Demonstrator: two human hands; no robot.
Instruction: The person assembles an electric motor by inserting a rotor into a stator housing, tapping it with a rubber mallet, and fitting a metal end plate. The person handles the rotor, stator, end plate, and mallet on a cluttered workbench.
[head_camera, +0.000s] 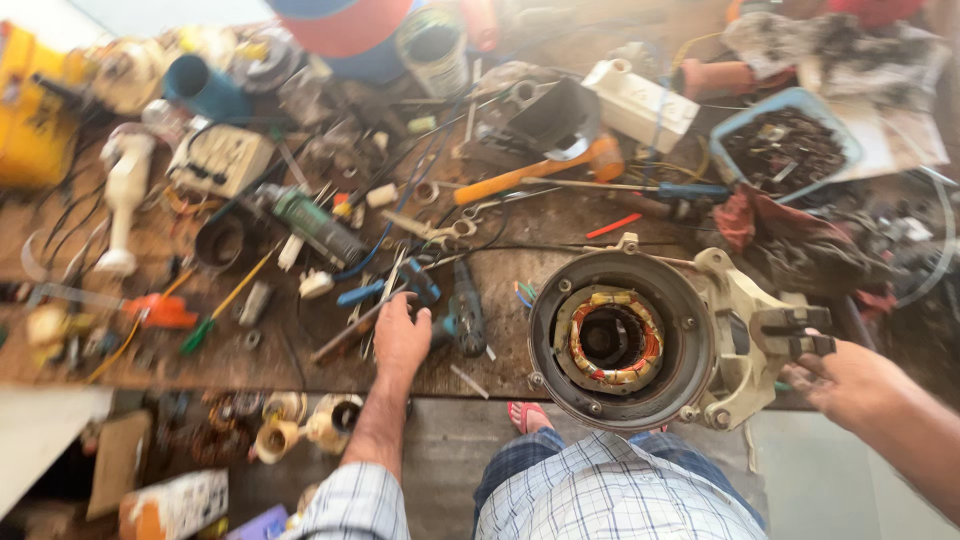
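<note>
A round motor housing (690, 330) with copper windings (612, 338) inside stands at the near edge of the wooden workbench (520, 235), its open side facing me. My right hand (850, 385) rests at the housing's right side, fingers touching its cream-coloured mount. My left hand (400, 335) lies on the bench to the left, fingers spread over small tools beside a dark blue-handled tool (462, 318). Nothing is gripped in it.
The bench is crowded: an orange-handled hammer (530, 172), a green power tool (318, 227), a blue tray of metal scraps (785, 148), a white socket box (640, 102), a yellow box (35, 110). Motor parts (300, 425) lie on the floor.
</note>
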